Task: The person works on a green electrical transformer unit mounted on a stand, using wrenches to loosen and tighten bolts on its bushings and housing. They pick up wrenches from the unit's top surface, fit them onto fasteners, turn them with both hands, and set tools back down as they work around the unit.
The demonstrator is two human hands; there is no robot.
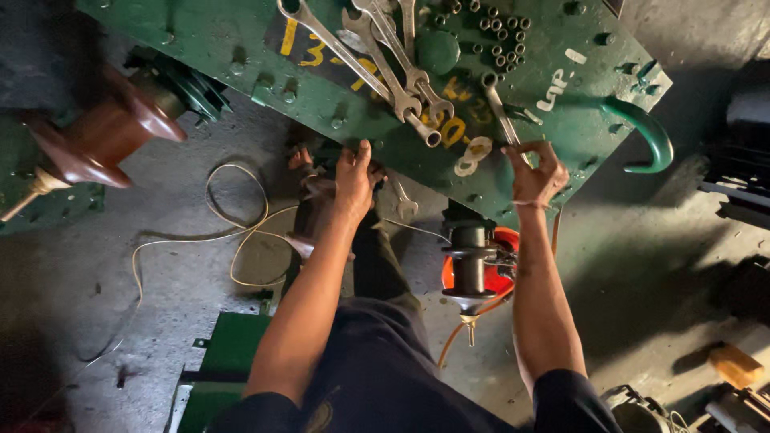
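Green painted steel fills the head view: my left hand (354, 178) curls over the near edge of the green cover plate (241, 48), clenched on its rim, while my right hand (534, 172) pinches the shank of a ring spanner (501, 108) lying on the plate. I judge it best to steady the plate with the left and keep the spanner flat. No real container shows; loose nuts (501, 36) sit bare on the plate beside the pile of combination spanners (385, 64)

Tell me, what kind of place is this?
Probably a repair workshop. Spanners and nuts lie on a green metal cover, the person's right hand holds a spanner, and the concrete floor looks grimy.
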